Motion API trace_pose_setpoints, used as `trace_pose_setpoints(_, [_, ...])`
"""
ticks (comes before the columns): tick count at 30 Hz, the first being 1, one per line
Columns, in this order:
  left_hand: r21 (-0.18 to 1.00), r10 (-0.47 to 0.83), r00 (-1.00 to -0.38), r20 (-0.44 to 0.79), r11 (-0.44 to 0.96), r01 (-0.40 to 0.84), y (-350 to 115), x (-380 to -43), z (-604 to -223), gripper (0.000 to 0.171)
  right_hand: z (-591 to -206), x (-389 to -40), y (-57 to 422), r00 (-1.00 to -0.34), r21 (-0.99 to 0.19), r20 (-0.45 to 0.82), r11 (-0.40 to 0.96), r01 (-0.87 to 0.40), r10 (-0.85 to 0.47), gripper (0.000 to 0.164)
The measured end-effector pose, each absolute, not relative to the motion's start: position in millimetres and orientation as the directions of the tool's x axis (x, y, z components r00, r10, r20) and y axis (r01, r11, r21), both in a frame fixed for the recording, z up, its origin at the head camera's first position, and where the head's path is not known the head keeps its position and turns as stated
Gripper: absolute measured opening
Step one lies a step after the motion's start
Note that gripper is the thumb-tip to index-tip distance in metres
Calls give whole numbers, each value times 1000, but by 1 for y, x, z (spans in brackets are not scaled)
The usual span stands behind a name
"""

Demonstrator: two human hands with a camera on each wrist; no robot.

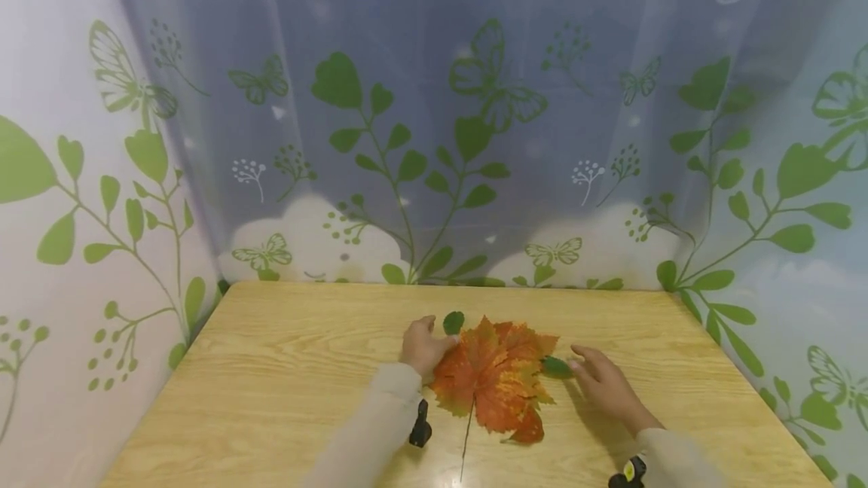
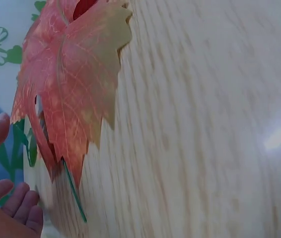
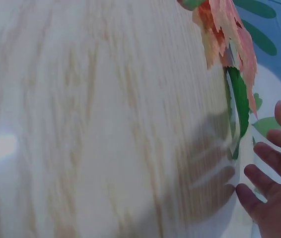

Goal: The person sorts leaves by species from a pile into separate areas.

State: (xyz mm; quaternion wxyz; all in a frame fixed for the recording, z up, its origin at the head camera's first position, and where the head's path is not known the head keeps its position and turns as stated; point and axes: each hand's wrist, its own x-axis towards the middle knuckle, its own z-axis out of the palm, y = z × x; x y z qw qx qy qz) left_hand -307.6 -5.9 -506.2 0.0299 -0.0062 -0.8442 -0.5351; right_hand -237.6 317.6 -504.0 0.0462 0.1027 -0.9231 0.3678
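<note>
A bunch of orange and red artificial maple leaves (image 1: 498,367) lies on the wooden table, its thin dark stem (image 1: 466,439) pointing toward me. At its left edge is my left hand (image 1: 423,349), thumb toward the leaves. In the left wrist view, that hand's fingers (image 2: 24,206) bend loosely beside a big leaf (image 2: 76,79), with nothing gripped. My right hand (image 1: 606,386) hovers right of the bunch, fingertips by a green leaf (image 1: 557,367). Spread, relaxed fingers (image 3: 274,156) show in the right wrist view beside that leaf. Another green leaf (image 1: 453,322) lies beyond my left hand.
A small red leaf (image 1: 527,428) pokes out at the bunch's near right. The light wooden table (image 1: 271,367) runs back to a curtain (image 1: 420,134) printed with green plants and butterflies, which also encloses both sides. Black wrist cameras (image 1: 420,425) sit on both wrists.
</note>
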Motion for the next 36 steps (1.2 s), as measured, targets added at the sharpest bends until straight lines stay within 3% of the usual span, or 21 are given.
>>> trace_pose_setpoints(11, [879, -109, -991, 72, 477, 12, 5, -307, -516, 59, -508, -244, 307, -996, -706, 80, 703, -86, -41, 44])
trace_pose_setpoints(24, [853, -136, -990, 23, 520, -52, 13, -307, -510, 51, -513, -247, 305, -995, -668, 96, 740, -76, -16, 42])
trace_pose_setpoints(36, [821, -172, -985, 25, 565, -78, 21, -306, -508, 44, -520, -250, 309, -992, -660, 127, 747, -84, 1, 30])
